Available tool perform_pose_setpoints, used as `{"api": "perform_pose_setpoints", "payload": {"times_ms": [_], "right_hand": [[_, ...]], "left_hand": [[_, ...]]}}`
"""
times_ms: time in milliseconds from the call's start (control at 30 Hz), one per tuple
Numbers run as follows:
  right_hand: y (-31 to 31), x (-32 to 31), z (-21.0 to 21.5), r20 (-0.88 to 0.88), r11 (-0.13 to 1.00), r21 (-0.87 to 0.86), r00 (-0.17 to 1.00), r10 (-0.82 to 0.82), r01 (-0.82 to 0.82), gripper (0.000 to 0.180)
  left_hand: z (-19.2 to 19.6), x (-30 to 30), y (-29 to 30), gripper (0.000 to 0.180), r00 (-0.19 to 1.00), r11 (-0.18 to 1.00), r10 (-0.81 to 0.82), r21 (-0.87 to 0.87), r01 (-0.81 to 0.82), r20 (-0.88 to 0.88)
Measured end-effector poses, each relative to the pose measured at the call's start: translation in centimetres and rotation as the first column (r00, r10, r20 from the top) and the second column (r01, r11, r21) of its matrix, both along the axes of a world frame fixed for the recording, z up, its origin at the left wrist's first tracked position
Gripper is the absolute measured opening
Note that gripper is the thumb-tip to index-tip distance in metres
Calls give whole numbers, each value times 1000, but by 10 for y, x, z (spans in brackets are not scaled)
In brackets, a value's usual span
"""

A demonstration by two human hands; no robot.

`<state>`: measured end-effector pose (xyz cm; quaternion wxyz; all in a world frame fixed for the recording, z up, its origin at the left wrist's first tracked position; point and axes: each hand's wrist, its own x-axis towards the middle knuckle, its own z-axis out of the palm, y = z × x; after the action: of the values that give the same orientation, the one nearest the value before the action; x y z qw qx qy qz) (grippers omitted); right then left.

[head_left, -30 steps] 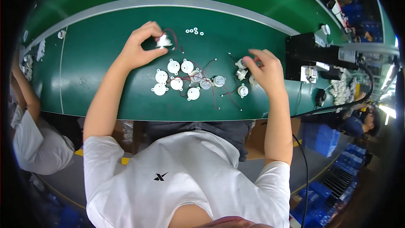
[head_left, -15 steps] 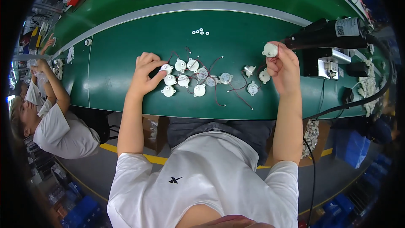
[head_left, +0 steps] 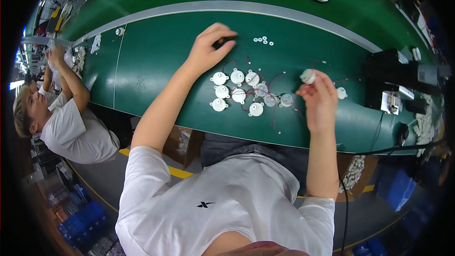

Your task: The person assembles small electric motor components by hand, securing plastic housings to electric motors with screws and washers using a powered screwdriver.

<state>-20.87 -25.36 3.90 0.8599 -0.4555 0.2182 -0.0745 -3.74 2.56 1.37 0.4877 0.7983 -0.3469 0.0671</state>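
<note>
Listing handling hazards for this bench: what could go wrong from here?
1. The red leads cross among the white round parts, so lifting one might drag others.
2. Small white rings lie loose near the left hand; a brush could scatter them.
3. The right hand holds another round part, which might slip and fall.

Wired discs (head_left: 238, 96) grouped on the workbench (head_left: 166, 66), before the seated person.
Behind the cluster lie the small rings (head_left: 260, 40), right of the left hand (head_left: 212, 47); right of it, the right hand (head_left: 320, 92) has a held disc (head_left: 307, 76) (a stray disc (head_left: 341, 93) lies beyond, toward the bench machine (head_left: 384, 78)); a rail (head_left: 208, 4) runs behind.
</note>
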Motion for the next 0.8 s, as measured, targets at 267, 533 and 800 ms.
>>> {"api": "perform_pose_setpoints", "payload": {"times_ms": [267, 533, 800], "right_hand": [[-51, -4, 16, 62, 986, -71, 987, -149, 154, 25], [-65, -48, 36, 374, 931, -61, 873, -312, 359, 32], [-67, -89, 15, 395, 880, 3, 808, -438, 475, 31]], "left_hand": [[-3, 52, -58, 19, 967, 967, -247, 56, 250, -58], [-14, 62, -60, 16, 917, 917, -398, 42, 397, 17], [-11, 56, -60, 15, 945, 923, -311, 271, 274, 104]]}}
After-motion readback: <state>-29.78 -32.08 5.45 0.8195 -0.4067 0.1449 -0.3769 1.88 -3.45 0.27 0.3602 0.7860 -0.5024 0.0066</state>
